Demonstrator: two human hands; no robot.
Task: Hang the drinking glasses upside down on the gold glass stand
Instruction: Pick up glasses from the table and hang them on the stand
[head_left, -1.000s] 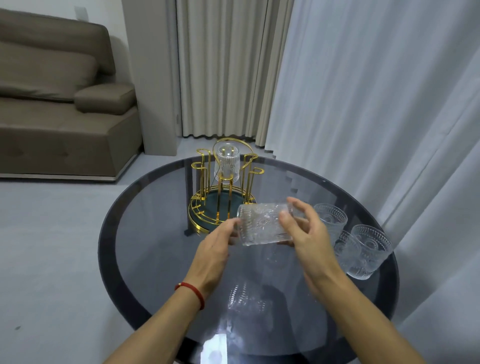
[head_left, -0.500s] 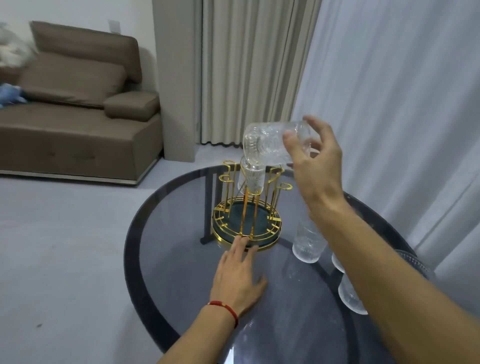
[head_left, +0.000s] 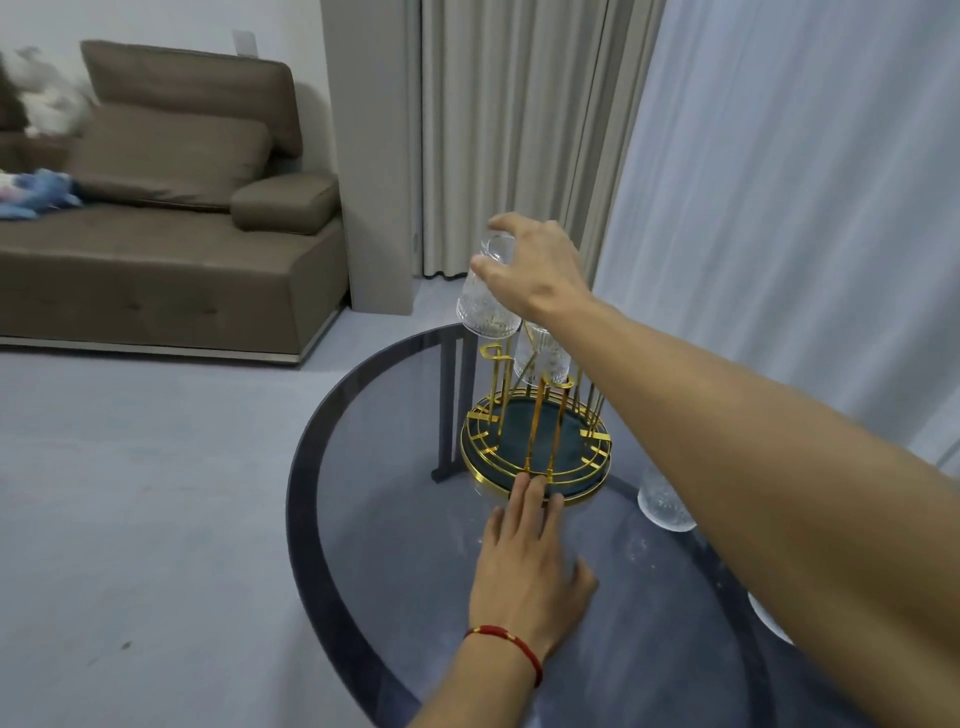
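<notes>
Fingers (head_left: 496, 223) of the right hand (head_left: 540, 270) curl around the closed base of a drinking glass (head_left: 485, 306), gripping it with the mouth turned down and hovering just above a looped prong (head_left: 493, 354) at the back left of the gold glass stand (head_left: 535, 447). Holding it by the base keeps the open rim free, which looks like the reason for this grasp: the mouth has to drop over the prong without the hand getting in the way. The left hand (head_left: 527, 566) lies flat and spread on the glass counter (head_left: 363, 519), holding nothing, its fingertips touching the stand's front rim, probably to stop the light wire frame from sliding or tipping as the glass comes down. One hung glass (head_left: 543, 358) already sits upside down on a prong near the middle of the stand. The step in hand seems to be lowering the second glass onto its prong, which calls for lining the rim up with the loop first. The right forearm crosses the right side of the stand and hides any prongs there. More glasses wait on the counter at right, but only part of one upright glass (head_left: 662, 504) and a sliver of another (head_left: 769, 621) show past the arm, so their count is unclear. Whether the held rim already touches the prong cannot be told.
</notes>
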